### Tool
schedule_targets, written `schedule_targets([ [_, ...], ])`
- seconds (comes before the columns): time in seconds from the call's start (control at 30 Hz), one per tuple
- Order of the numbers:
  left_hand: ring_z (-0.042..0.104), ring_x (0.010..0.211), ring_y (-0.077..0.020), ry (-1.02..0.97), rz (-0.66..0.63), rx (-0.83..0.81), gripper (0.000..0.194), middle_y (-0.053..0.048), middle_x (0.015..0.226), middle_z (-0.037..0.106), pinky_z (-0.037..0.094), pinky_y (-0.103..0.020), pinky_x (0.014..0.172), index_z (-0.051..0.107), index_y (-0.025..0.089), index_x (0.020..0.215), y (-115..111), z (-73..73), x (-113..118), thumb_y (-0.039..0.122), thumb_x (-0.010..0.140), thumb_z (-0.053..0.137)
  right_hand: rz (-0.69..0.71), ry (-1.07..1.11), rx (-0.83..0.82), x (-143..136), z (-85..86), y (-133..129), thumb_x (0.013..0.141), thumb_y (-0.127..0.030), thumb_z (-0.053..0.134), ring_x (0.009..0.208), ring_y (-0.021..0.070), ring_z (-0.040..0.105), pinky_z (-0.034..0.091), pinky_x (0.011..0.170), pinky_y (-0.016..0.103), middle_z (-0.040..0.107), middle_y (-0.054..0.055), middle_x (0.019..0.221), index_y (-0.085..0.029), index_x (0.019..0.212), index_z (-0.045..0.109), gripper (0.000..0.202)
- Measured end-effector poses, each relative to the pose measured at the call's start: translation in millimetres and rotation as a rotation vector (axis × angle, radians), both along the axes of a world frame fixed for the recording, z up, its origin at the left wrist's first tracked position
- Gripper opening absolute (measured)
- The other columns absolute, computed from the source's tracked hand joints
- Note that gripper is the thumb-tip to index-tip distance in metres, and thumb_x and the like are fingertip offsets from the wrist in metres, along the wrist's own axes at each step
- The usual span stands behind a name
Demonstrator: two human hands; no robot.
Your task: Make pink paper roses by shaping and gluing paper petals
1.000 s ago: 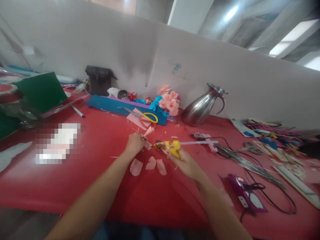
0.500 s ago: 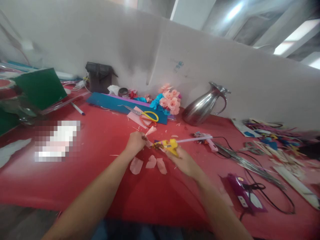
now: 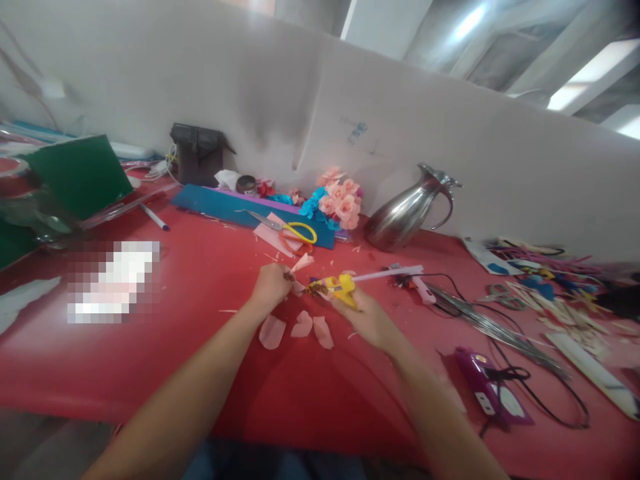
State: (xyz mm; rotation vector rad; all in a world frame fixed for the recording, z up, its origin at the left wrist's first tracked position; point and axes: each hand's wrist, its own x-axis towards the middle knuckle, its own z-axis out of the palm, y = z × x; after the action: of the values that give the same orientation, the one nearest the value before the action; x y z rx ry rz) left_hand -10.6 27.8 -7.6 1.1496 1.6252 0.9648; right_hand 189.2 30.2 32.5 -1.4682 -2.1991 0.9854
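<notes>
Head view, left fingers (image 3: 284,276) pinching pink paper (image 3: 303,262), right fingers (image 3: 347,309) clamped on glue gun (image 3: 342,287), 3 petals (image 3: 302,325) nearer, scissors (image 3: 274,225) beyond

Bright ceiling light (image 3: 470,21), tabletop (image 3: 45,360) sheen, soft blur

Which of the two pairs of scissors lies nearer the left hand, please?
The yellow-handled scissors, partly over pink paper beyond the left hand; the grey-green-handled scissors lie far right.

The left hand (image 3: 271,287) and right hand (image 3: 367,320) are bare, as are both tapering forearms (image 3: 200,373), while dark bluish clothing (image 3: 290,465), too blurred to identify, shows at the bottom edge.
</notes>
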Motion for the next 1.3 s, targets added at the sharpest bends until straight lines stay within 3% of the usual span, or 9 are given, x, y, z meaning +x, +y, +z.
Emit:
schedule_targets([
  [0.3, 0.063, 0.059, -0.0142, 0.144, 0.001, -0.001, 0.006, -0.006, 0.063, 0.069, 0.045, -0.018, 0.05, 0.064, 0.012, 0.063, 1.2, 4.2, 0.0, 0.007, 0.06, 0.064, -0.004, 0.016, 0.019, 0.2, -0.4, 2.5, 0.082, -0.042, 0.048, 0.104, 0.027, 0.057, 0.043, 0.089, 0.041, 0.063, 0.007, 0.112, -0.02, 0.115, 0.053, 0.039],
  [0.57, 0.061, 0.055, -0.0142, 0.218, 0.021, -0.016, 0.008, -0.005, 0.06, 0.065, 0.041, -0.018, 0.046, 0.065, 0.013, 0.066, 2.9, -1.0, -1.5, 0.015, 0.058, 0.068, -0.048, 0.006, 0.044, 0.2, -4.4, 3.8, 0.083, -0.044, 0.046, 0.101, 0.0258, 0.058, 0.044, 0.086, 0.039, 0.064, 0.006, 0.108, -0.022, 0.11, 0.053, 0.036],
  [0.7, 0.061, 0.056, -0.0144, 0.22, 0.014, -0.007, 0.008, -0.005, 0.061, 0.065, 0.041, -0.018, 0.046, 0.065, 0.013, 0.067, 3.2, -2.4, -1.9, 0.014, 0.06, 0.065, -0.106, -0.006, 0.059, -1.5, -0.3, 1.5, 0.082, -0.043, 0.047, 0.099, 0.0263, 0.059, 0.045, 0.085, 0.039, 0.065, 0.007, 0.107, -0.02, 0.108, 0.053, 0.035],
  [1.0, 0.064, 0.061, -0.0125, 0.158, -0.026, -0.007, 0.02, -0.006, 0.068, 0.07, 0.047, -0.017, 0.054, 0.064, 0.012, 0.069, 2.8, -2.1, -2.1, -0.001, 0.061, 0.053, 0.022, 0.03, 0.004, -3.8, 5.6, -5.7, 0.083, -0.041, 0.048, 0.099, 0.0249, 0.06, 0.045, 0.086, 0.038, 0.064, 0.005, 0.108, -0.023, 0.112, 0.054, 0.034],
  [1.3, 0.064, 0.062, -0.014, 0.179, -0.042, 0.021, 0.021, -0.007, 0.067, 0.069, 0.047, -0.018, 0.058, 0.065, 0.012, 0.067, 1.6, -0.8, -3.4, -0.001, 0.059, 0.051, 0.006, -0.001, 0.017, -5.0, 8.3, -8.7, 0.082, -0.04, 0.049, 0.095, 0.0268, 0.06, 0.044, 0.084, 0.04, 0.066, 0.005, 0.103, -0.024, 0.108, 0.056, 0.031],
])
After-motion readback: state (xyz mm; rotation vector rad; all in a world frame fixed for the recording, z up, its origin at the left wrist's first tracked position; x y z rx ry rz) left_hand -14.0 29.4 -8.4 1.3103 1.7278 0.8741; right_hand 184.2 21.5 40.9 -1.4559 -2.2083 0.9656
